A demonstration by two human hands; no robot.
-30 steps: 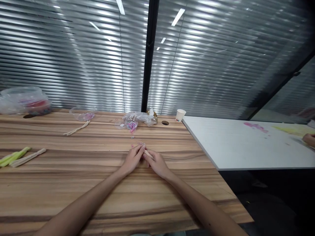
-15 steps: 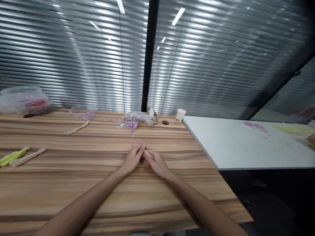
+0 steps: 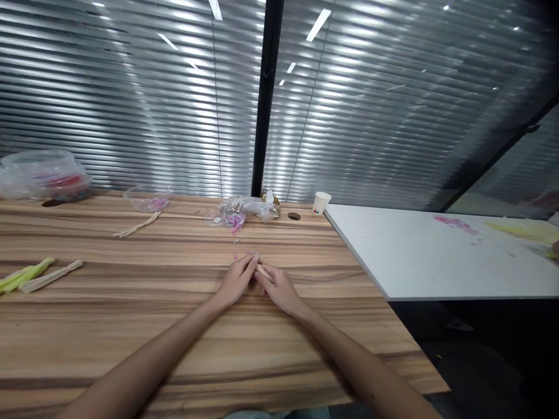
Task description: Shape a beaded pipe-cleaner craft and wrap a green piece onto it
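My left hand [image 3: 238, 279] and my right hand [image 3: 278, 286] meet above the wooden table. Both are closed, fingertips together, around a short pale stick-like piece [image 3: 264, 272]. It looks like the cream fuzzy stems lying elsewhere, but it is too small to be sure. A small silvery ring or chain [image 3: 254, 253] pokes out beyond my left fingertips. Just left of it lies a tiny pink bit [image 3: 235, 256], and farther back a small metal ring [image 3: 236, 241]. The fingers cover most of what is held.
Behind my hands lie a clear plastic bag [image 3: 257, 206] and pink-purple chains [image 3: 234, 220]. Left are a clear bowl [image 3: 148, 201], cream stems [image 3: 137, 226], yellow stems [image 3: 30, 274] and a large clear tub [image 3: 48, 174]. Right stand a paper cup [image 3: 321, 202] and a white table [image 3: 437, 256].
My hands stay nearly in place, still together on the pale piece. At the far right, the other person's hand has drawn mostly out of view.
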